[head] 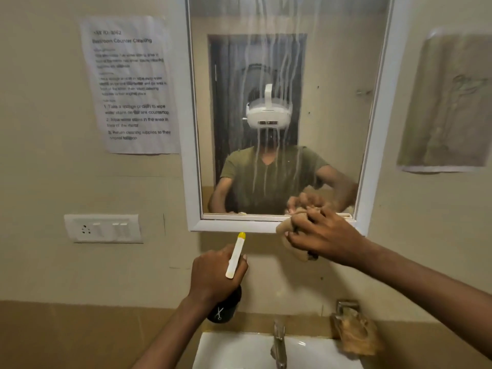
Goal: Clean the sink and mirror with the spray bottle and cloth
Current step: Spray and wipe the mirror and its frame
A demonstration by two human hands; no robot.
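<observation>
While white streaks of spray run down the glass of the mirror (279, 75), a tan cloth (286, 230) is bunched in the right hand (323, 233) and pressed against the bottom right corner of the white frame – fingers curled round the fabric, part of it hanging below the palm. The spray bottle (226, 302) is gripped by the left hand (215, 272) below the mirror, held apart from the wall; its dark body is seen under the wrist and its white nozzle arm with a yellow tip is pointed up toward the frame. The sink (239, 350) is seen at the lower edge, white, with a metal tap (278, 342) at its middle. A brownish object on a metal holder (354, 328) is fixed just right of the tap – what it is cannot be told. A printed notice (130, 83) is stuck left of the mirror, a switch plate (103, 228) below it.
</observation>
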